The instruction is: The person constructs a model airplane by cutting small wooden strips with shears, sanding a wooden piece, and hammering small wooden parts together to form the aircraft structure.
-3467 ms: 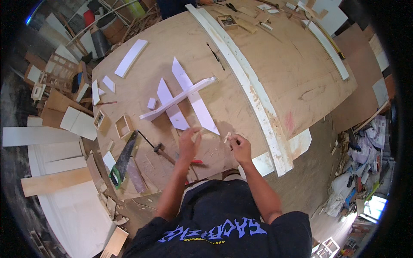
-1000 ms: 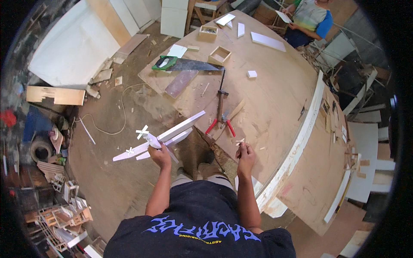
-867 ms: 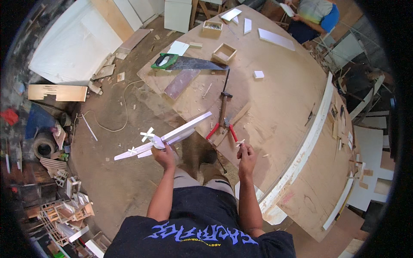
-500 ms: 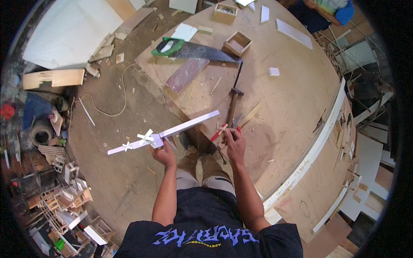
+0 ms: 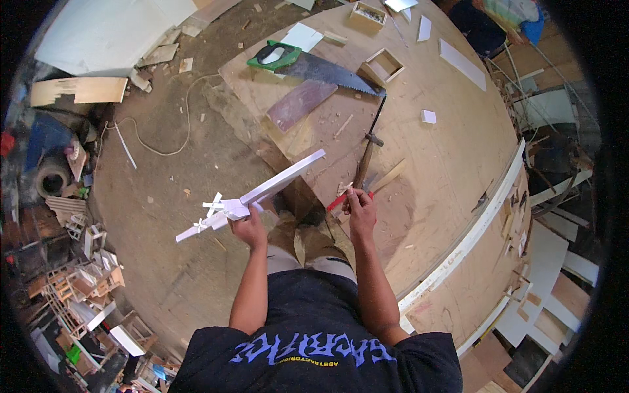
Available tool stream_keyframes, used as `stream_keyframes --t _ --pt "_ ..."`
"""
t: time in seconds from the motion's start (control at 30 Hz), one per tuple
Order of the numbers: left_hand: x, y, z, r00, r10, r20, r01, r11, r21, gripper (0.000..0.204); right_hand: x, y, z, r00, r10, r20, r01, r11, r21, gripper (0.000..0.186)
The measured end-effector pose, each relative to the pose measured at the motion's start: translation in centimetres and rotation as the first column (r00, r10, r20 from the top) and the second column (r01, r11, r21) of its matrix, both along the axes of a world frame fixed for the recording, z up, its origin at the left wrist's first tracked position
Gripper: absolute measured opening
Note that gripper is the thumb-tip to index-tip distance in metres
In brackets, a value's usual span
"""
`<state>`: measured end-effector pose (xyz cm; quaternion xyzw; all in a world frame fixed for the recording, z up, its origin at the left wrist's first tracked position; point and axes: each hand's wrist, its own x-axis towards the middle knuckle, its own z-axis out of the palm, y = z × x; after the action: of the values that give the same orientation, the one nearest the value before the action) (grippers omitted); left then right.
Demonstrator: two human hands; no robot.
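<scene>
My left hand (image 5: pixel 249 229) grips a white model aeroplane (image 5: pixel 232 208) near its middle, its long flat wing tilted up to the right. Small white cross-shaped propellers (image 5: pixel 213 204) sit along it. My right hand (image 5: pixel 360 213) is closed over the near edge of the workbench, thumb and fingertips pinched together; what they hold, if anything, is too small to make out. Close to those fingertips are a pale wood scrap (image 5: pixel 343 188) and a red-handled tool (image 5: pixel 336 202), partly hidden by the hand. Just beyond lies a hammer (image 5: pixel 364 160).
On the workbench (image 5: pixel 452 177) lie a green-handled handsaw (image 5: pixel 327 71), a brown board (image 5: pixel 301 105), an open wooden box (image 5: pixel 382 65) and a small white block (image 5: pixel 428 116). A cable (image 5: pixel 187 131) crosses the floor at left. Scrap wood (image 5: pixel 85 288) is heaped lower left. Another person (image 5: pixel 514 13) is at far right.
The model aeroplane has tilted in my left hand, its wing showing more of its underside and pointing more steeply upward. My right hand has shifted slightly, still pinched. The whole view has turned a little.
</scene>
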<state>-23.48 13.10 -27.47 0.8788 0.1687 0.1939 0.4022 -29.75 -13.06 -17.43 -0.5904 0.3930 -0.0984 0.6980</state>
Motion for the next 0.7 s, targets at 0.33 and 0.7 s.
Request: stream_keyframes --t 0.33,0.7 --pt "-3.6 -1.9 -0.5 0.994 -0.112 -0.017 0.112 0.993 0.029 0.036 -0.8 -0.4 0.2 1.0 0.009 0.017 -0.009 1.0 -0.023 0.024" --pt "-5.9 0.6 0.6 1.0 0.024 0.0 -0.024 0.998 0.059 0.034 -3.4 0.2 -1.2 0.999 0.024 0.042 -0.024 1.0 -0.002 0.023"
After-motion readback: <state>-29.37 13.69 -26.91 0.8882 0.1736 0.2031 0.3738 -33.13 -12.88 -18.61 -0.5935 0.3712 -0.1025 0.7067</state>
